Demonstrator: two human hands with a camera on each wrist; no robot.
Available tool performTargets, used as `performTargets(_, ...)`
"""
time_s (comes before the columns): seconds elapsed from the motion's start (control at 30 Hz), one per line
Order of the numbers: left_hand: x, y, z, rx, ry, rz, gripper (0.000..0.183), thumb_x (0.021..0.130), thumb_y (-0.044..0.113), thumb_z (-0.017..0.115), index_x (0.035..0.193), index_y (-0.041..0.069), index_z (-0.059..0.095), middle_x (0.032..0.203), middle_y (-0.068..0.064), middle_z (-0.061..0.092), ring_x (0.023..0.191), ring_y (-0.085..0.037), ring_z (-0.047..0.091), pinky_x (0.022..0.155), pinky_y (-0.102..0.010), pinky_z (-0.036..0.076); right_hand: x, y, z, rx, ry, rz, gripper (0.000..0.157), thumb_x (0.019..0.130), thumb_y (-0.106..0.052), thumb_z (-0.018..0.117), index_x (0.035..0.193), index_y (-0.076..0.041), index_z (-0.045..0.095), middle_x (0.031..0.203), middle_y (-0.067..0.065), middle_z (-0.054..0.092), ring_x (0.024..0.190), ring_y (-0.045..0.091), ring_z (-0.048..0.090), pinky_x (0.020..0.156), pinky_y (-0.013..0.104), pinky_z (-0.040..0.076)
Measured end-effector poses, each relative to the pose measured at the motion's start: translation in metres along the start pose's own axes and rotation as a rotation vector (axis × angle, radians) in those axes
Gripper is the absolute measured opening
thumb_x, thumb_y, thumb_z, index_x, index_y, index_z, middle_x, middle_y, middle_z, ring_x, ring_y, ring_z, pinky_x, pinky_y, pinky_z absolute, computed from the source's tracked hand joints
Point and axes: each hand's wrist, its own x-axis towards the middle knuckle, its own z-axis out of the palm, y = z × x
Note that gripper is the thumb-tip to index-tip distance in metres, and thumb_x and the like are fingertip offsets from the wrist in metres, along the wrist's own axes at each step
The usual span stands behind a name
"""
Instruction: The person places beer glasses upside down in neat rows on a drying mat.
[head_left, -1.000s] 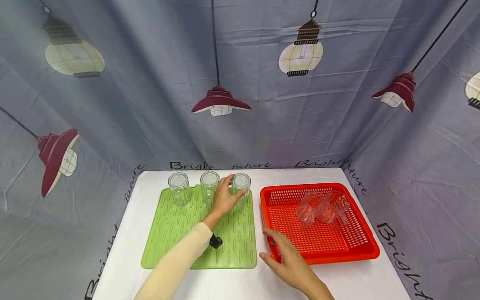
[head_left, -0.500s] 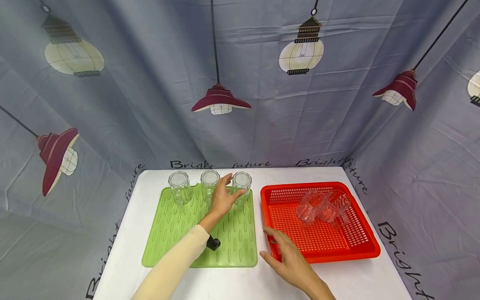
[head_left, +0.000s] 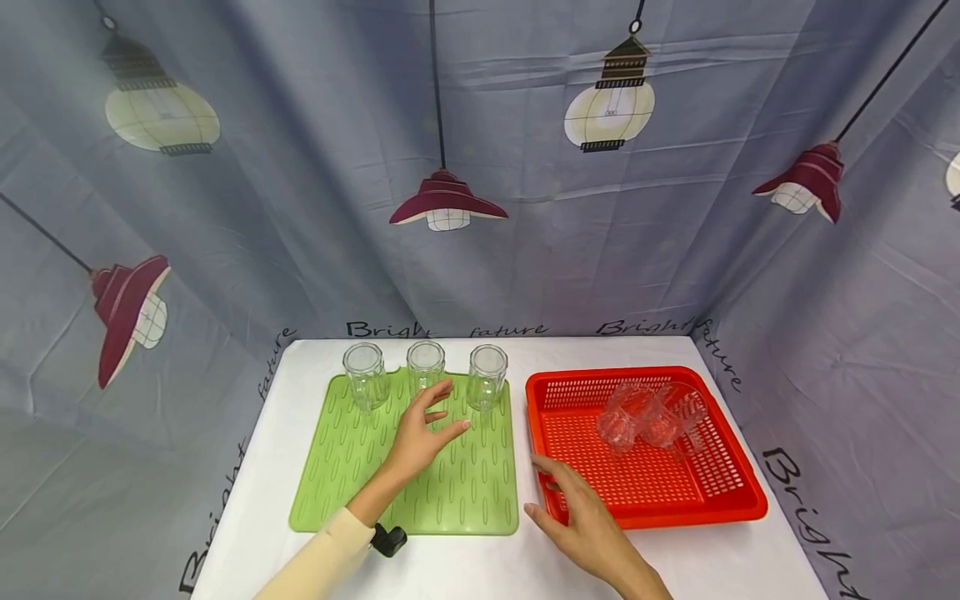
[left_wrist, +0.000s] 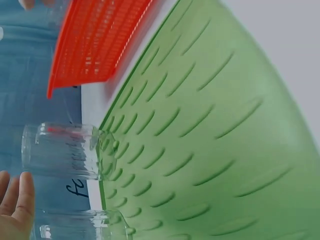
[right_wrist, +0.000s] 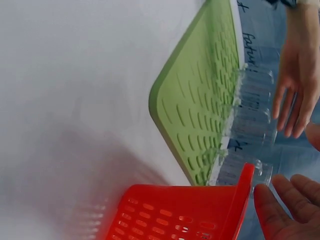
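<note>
Three clear glasses stand in a row at the back of a green ribbed mat point(head_left: 457, 492): a left one point(head_left: 366, 375), a middle one point(head_left: 425, 360) and a right one point(head_left: 487, 377). My left hand point(head_left: 420, 433) hovers over the mat in front of the middle and right glasses, its fingers spread and holding nothing. In the left wrist view, two glasses are beside the fingers. My right hand point(head_left: 585, 525) is relaxed at the near left corner of a red basket point(head_left: 536, 417), with fingertips by the rim; whether they touch it cannot be told. It holds nothing.
Clear glassware point(head_left: 637, 417) lies in the basket's back right part, overlapping too much to separate. Mat and basket sit side by side on a white table point(head_left: 465, 575). A grey-blue curtain point(head_left: 337, 250) with printed lamps stands behind and around the table.
My left hand has let go of the right glass and drawn back toward me and slightly left. That glass stays standing on the mat. My right hand has barely moved.
</note>
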Motion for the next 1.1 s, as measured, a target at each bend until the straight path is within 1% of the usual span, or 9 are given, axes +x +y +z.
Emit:
performTargets(0.13, -0.027, 0.003, -0.006, 0.003, 0.000, -0.002, 0.074, 0.092, 0.024, 0.088, 0.157, 0.024, 0.054, 0.156, -0.005, 0.059, 0.144, -0.033, 0.058, 0.116, -0.049, 0.058, 0.001, 0.000, 0.000, -0.004, 0.013, -0.014, 0.068, 0.096, -0.040, 0.082, 0.157, -0.037, 0.050, 0.154, -0.015, 0.059, 0.140, 0.016, 0.060, 0.120, 0.055, 0.053)
performTargets(0.27, -0.055, 0.004, -0.010, 0.006, -0.011, 0.003, 0.073, 0.091, 0.026, 0.089, 0.155, 0.025, 0.055, 0.155, -0.004, 0.060, 0.142, -0.035, 0.058, 0.115, -0.049, 0.058, 0.002, 0.002, -0.001, 0.000, 0.032, -0.035, 0.067, 0.096, -0.038, 0.082, 0.156, -0.036, 0.051, 0.154, -0.014, 0.060, 0.136, 0.016, 0.063, 0.116, 0.052, 0.056)
performTargets(0.3, -0.062, 0.004, -0.012, 0.004, -0.015, -0.002, 0.073, 0.090, 0.026, 0.090, 0.155, 0.026, 0.055, 0.155, -0.004, 0.060, 0.142, -0.033, 0.059, 0.115, -0.049, 0.058, 0.002, 0.002, -0.001, 0.000, 0.042, -0.038, 0.067, 0.096, -0.037, 0.083, 0.155, -0.036, 0.052, 0.154, -0.014, 0.060, 0.135, 0.016, 0.064, 0.115, 0.051, 0.056)
performTargets(0.4, -0.079, 0.001, -0.015, -0.007, -0.017, -0.031, 0.073, 0.089, 0.023, 0.090, 0.154, 0.029, 0.056, 0.154, -0.001, 0.060, 0.140, -0.021, 0.059, 0.115, -0.046, 0.058, 0.001, 0.004, 0.000, 0.005, 0.062, -0.029, 0.067, 0.095, -0.035, 0.084, 0.155, -0.034, 0.053, 0.152, -0.014, 0.062, 0.130, 0.015, 0.066, 0.112, 0.048, 0.058)
performTargets(0.5, -0.091, -0.003, -0.017, -0.021, -0.007, -0.057, 0.073, 0.089, 0.023, 0.091, 0.152, 0.031, 0.057, 0.150, 0.001, 0.061, 0.137, -0.007, 0.059, 0.115, -0.042, 0.059, 0.002, 0.006, 0.002, 0.004, 0.070, -0.023, 0.067, 0.094, -0.033, 0.085, 0.155, -0.031, 0.055, 0.151, -0.014, 0.063, 0.130, 0.016, 0.066, 0.112, 0.047, 0.058)
performTargets(0.63, -0.097, -0.006, -0.015, -0.037, 0.000, -0.045, 0.071, 0.089, 0.025, 0.090, 0.153, 0.029, 0.057, 0.148, -0.001, 0.062, 0.134, -0.003, 0.059, 0.114, -0.041, 0.060, 0.006, 0.007, -0.001, 0.008, 0.069, -0.025, 0.068, 0.094, -0.031, 0.085, 0.156, -0.026, 0.055, 0.151, -0.011, 0.064, 0.127, 0.017, 0.067, 0.108, 0.045, 0.060)
performTargets(0.77, -0.097, -0.006, -0.012, -0.047, -0.012, -0.035, 0.071, 0.090, 0.025, 0.089, 0.153, 0.028, 0.056, 0.149, -0.002, 0.061, 0.135, -0.004, 0.059, 0.114, -0.044, 0.059, 0.007, 0.008, -0.004, 0.008, 0.075, -0.023, 0.068, 0.095, -0.032, 0.084, 0.156, -0.024, 0.055, 0.152, -0.011, 0.063, 0.128, 0.018, 0.068, 0.108, 0.046, 0.060)
performTargets(0.9, -0.095, -0.005, -0.011, -0.043, -0.017, -0.035, 0.071, 0.090, 0.024, 0.089, 0.153, 0.029, 0.056, 0.149, -0.002, 0.061, 0.135, -0.007, 0.060, 0.114, -0.045, 0.059, 0.007, 0.010, -0.007, 0.003, 0.092, -0.043, 0.068, 0.096, -0.028, 0.084, 0.156, -0.021, 0.055, 0.151, -0.007, 0.064, 0.130, 0.021, 0.068, 0.109, 0.050, 0.061)
performTargets(1.1, -0.091, -0.004, -0.016, -0.029, 0.014, -0.004, 0.071, 0.090, 0.018, 0.089, 0.153, 0.026, 0.057, 0.149, -0.002, 0.062, 0.135, -0.002, 0.059, 0.113, -0.042, 0.060, 0.008, 0.016, -0.018, -0.001, 0.111, -0.012, 0.066, 0.098, -0.032, 0.082, 0.156, -0.029, 0.052, 0.152, -0.003, 0.064, 0.126, 0.019, 0.069, 0.104, 0.047, 0.063)
